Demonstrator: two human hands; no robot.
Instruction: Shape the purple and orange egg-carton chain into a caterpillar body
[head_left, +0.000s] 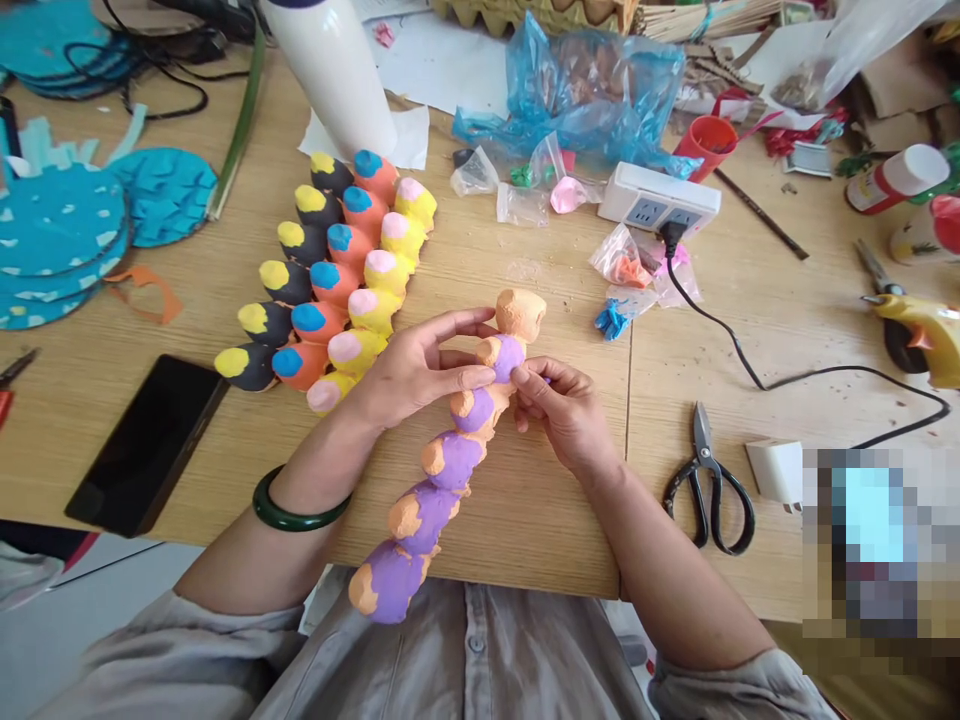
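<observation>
A strip of egg-carton cups (457,458) covered in soft clay runs slantwise from the table toward my lap. Most of its cups are purple with orange ends, while the farthest cup (520,314) is all orange. My left hand (405,375) grips the strip from the left, thumb on the second cup from the far end and fingers behind it. On the other side, my right hand (566,412) is closed in a pinch, thumb tip touching that cup's purple edge. A bit of purple clay shows between its fingers.
Three similar strips, black (288,280), orange (331,278) and yellow (376,290), lie left. A phone (146,445) is near the edge. Scissors (705,480), a power strip (660,200) with its cord, clay bags (622,262) and a glue gun (922,325) lie right. A white bottle (330,80) stands behind.
</observation>
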